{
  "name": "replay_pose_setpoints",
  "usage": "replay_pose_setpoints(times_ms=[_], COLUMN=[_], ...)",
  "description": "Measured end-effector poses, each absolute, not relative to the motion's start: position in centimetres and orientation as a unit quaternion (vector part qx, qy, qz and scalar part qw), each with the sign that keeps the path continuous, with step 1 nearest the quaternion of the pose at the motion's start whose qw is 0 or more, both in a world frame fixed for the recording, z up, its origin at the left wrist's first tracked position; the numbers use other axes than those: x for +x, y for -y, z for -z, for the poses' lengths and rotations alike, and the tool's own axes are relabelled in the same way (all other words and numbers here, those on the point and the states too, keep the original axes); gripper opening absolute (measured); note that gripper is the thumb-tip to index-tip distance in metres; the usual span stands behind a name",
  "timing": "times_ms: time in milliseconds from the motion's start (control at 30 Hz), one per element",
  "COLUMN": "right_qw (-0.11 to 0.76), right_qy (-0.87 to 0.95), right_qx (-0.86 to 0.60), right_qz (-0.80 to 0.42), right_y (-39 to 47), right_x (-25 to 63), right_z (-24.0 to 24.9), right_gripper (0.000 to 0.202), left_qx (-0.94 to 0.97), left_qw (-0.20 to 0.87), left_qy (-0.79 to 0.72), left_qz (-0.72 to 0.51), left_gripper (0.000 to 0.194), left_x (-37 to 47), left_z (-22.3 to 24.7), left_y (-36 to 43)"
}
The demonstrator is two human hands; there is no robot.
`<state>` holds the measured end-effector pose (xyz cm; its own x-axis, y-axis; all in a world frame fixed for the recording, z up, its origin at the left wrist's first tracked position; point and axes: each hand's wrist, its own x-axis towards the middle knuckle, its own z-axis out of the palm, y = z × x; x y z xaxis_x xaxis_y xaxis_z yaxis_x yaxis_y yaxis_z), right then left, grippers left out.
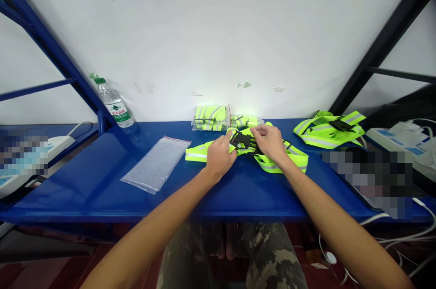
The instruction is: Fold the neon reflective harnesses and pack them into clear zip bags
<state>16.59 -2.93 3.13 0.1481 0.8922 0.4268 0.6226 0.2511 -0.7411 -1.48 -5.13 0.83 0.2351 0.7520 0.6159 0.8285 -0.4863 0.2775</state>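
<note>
A neon yellow reflective strap (282,162) with silver stripes lies bunched on the blue table in front of me. Its black side-release buckle (242,140) sits between my two hands. My left hand (220,155) is closed on the strap at the buckle's left side, thumb and fingers pinching. On the other side my right hand (269,141) pinches the strap by the buckle's right end. A flat clear zip bag (156,164) rests to the left of my left hand. Behind my hands, a folded strap in a clear bag (211,118) leans near the wall, beside a second bagged strap (244,120).
Another loose reflective strap (329,130) lies at the table's right. A water bottle (116,104) stands at the back left by the blue frame. A blurred-out dark device (368,180) and a white power strip (391,144) with cables occupy the right edge. Another power strip (57,146) is at far left.
</note>
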Motion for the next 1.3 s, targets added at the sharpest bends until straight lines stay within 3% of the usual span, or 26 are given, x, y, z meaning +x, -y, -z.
replay_pose_setpoints(times_ms=[233, 433, 667, 800, 1300], right_qw=[0.492, 0.487, 0.351, 0.279, 0.354], right_qy=[0.629, 0.651, 0.703, 0.708, 0.651], right_qx=[-0.586, -0.512, -0.43, -0.453, -0.472], right_qz=[-0.141, -0.278, -0.444, -0.465, -0.477], right_y=[3.1, 2.6, 3.5, 3.9, 3.5], right_x=[16.2, 17.4, 19.3, 19.7, 18.9], right_z=[-3.3, -3.9, -6.5, -7.2, -6.3], right_gripper=[0.036, 0.048, 0.046, 0.044, 0.036], left_qx=[-0.792, -0.764, -0.73, -0.738, -0.755], left_qw=[0.07, 0.027, 0.016, 0.018, 0.015], left_qy=[0.486, 0.51, 0.52, 0.509, 0.511], left_qz=[0.363, 0.395, 0.442, 0.443, 0.411], left_gripper=[0.056, 0.055, 0.059, 0.06, 0.061], left_x=[-0.9, -1.4, -2.6, -2.5, -1.6], left_z=[-0.6, -1.0, -1.2, -1.1, -0.9], left_y=[5.3, 4.6, 3.6, 3.7, 4.7])
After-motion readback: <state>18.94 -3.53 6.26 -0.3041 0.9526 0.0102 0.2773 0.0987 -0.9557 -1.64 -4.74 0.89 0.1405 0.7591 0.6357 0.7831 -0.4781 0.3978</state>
